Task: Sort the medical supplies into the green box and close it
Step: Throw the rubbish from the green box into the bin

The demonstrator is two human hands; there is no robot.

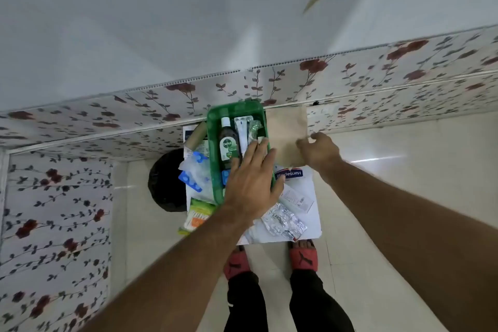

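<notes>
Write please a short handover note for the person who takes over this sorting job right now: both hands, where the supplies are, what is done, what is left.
Left hand: open, flat over the near end of the green plastic box.
Right hand: fingers pinching the edge of the beige flat piece beside the box; possibly the lid.
Done: dark green Dettol bottle and some blister strips lie in the box.
Left: silver foil blister packs, blue blister strips, Hansaplast packet and green-orange packet are outside. Box open.
</notes>
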